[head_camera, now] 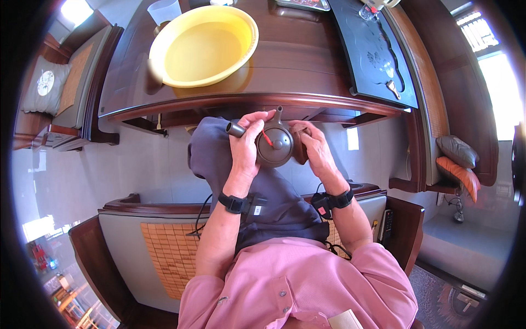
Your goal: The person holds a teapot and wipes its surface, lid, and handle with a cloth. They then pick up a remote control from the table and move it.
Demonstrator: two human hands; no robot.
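A dark brown clay teapot (279, 154) is held over my lap, its spout pointing toward the table. The lid is on, and a red cord runs from its knob toward the side handle (236, 130). My left hand (246, 142) grips the pot around the base of that handle, whose hollow end sticks out to the left. In my right hand (316, 146) is a folded brown cloth (301, 144), pressed at the pot's right side. The cloth's underside and my right fingertips are partly hidden.
Ahead stands a dark wooden table (300, 61) bearing a yellow plastic basin (205, 80) of liquid and a translucent cup (164, 11). A black tea tray (370, 53) lies at the right, with a small brush-like tool (393, 89) on it. Black straps and cables hang at my wrists.
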